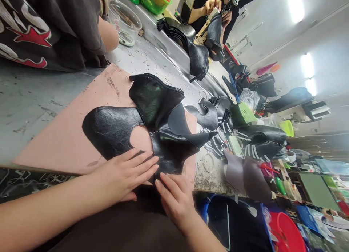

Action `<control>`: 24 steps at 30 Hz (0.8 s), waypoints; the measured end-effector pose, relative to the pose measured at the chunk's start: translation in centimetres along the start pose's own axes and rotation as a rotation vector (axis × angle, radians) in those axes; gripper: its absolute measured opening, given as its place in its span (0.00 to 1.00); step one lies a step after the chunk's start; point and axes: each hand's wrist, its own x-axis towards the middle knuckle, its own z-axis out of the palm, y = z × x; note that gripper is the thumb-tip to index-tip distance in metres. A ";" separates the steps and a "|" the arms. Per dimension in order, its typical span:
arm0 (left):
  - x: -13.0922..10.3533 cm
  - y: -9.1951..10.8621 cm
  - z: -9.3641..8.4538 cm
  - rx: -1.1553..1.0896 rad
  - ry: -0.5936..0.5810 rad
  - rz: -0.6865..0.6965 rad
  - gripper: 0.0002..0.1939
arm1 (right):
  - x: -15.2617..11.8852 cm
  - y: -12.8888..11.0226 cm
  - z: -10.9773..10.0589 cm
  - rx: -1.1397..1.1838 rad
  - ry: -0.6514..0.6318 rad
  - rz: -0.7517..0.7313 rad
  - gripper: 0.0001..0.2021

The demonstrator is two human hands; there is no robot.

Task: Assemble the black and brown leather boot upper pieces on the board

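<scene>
A black leather shoe upper (111, 130) lies spread on a pink board (68, 135), with a rounded toe part on the left and a cut-out opening in its middle. A zipper runs along the top edge of its raised shaft piece. My left hand (127, 174) rests flat across the near edge beside the opening, fingers stretched out. Close to it on the right, my right hand (177, 199) has its fingers bent and together over the near edge of the same upper; its thumb is hidden.
Further uppers (188, 37) are stacked at the back, where another person's hands (214, 6) hold a black piece at a machine. A clear tub (125, 23) stands near a person's elbow. Right are rolls of tape (208, 163), striped black pieces (259, 139) and a blue-rimmed bin (231, 223).
</scene>
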 end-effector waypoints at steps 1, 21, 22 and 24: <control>0.1 0.1 -0.3 -0.018 -0.023 -0.009 0.41 | 0.0 -0.1 -0.1 -0.034 -0.002 -0.008 0.10; 2.9 -5.2 -6.9 -0.103 -0.125 -0.343 0.09 | 27.9 12.8 1.8 0.305 -1.278 0.394 0.23; 3.5 -6.2 -7.2 -0.018 -0.110 -0.425 0.09 | 27.7 13.2 2.1 0.382 -1.366 0.444 0.21; 4.5 -7.8 -7.4 0.043 -0.088 -0.535 0.09 | 26.3 13.8 2.0 0.569 -1.308 0.528 0.19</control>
